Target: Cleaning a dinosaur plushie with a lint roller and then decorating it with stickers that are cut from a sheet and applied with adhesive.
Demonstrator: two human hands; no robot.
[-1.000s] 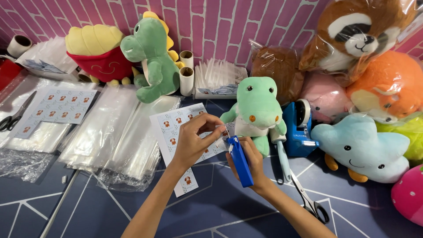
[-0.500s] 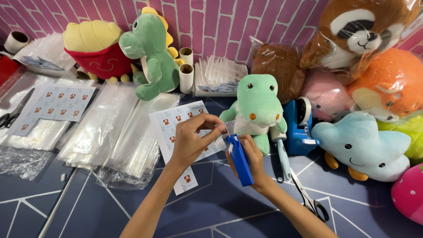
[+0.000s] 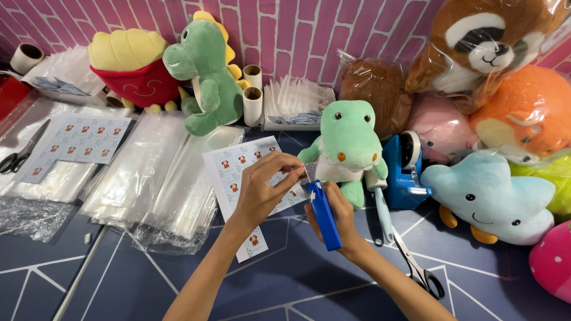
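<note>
Nearest, the right hand (image 3: 338, 217) grips a blue tagging tool (image 3: 324, 214) upright above the dark worktop (image 3: 148, 285), while the left hand (image 3: 264, 187) pinches a small clear plastic piece (image 3: 301, 176) at the tool's top end. Just beyond lie a sticker sheet (image 3: 238, 172) and scissors (image 3: 416, 267), with a small green crocodile plush (image 3: 348, 148) sitting behind the hands. Farther back, a green dinosaur plush (image 3: 205, 74) leans against the pink brick wall (image 3: 309, 30)

left hand (image 3: 262, 193) fingers pinching nearer blue tool (image 3: 324, 214)
</note>
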